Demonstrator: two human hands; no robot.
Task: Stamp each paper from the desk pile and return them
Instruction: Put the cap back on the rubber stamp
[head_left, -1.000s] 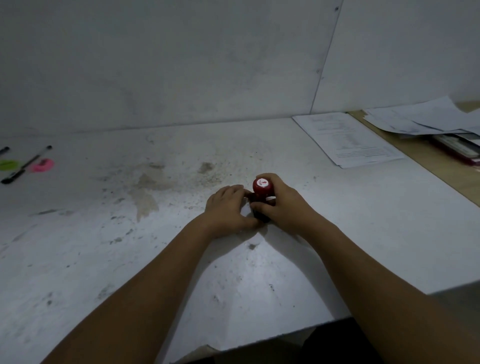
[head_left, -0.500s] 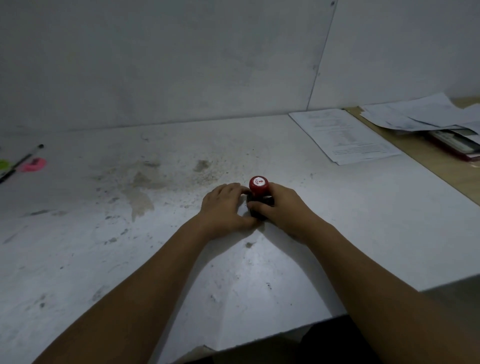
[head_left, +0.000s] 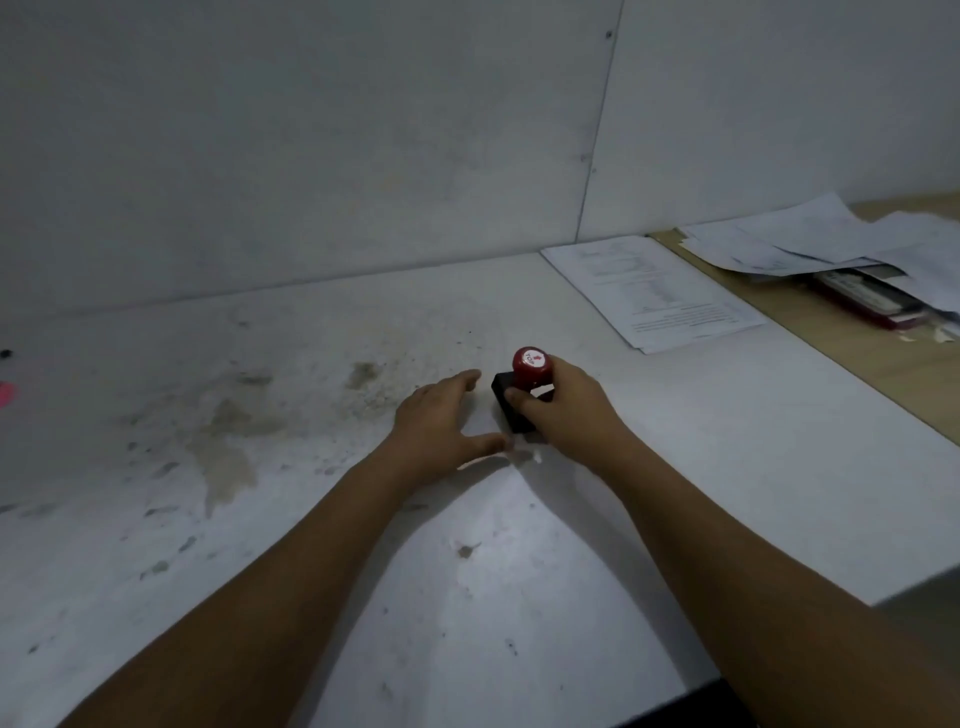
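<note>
A stamp (head_left: 524, 384) with a round red top and a black base stands on the white desk (head_left: 363, 597) near its middle. My right hand (head_left: 569, 410) grips it from the right, thumb on the black base. Just left of the stamp my left hand (head_left: 441, 426) lies flat on the desk with fingers spread, touching nothing. A printed paper sheet (head_left: 649, 291) lies flat at the back right of the white desk. A loose pile of papers (head_left: 810, 239) sits on the wooden surface further right.
A red-edged book or folder (head_left: 872, 301) lies under the paper pile on the wooden surface (head_left: 857, 358). A pink object (head_left: 5, 392) shows at the far left edge. The desk is stained left of centre. A grey wall (head_left: 311, 130) runs along the back.
My left hand has let go of the stamp and drawn away to the left, opening flat. The right hand keeps its hold. The camera has turned slightly left.
</note>
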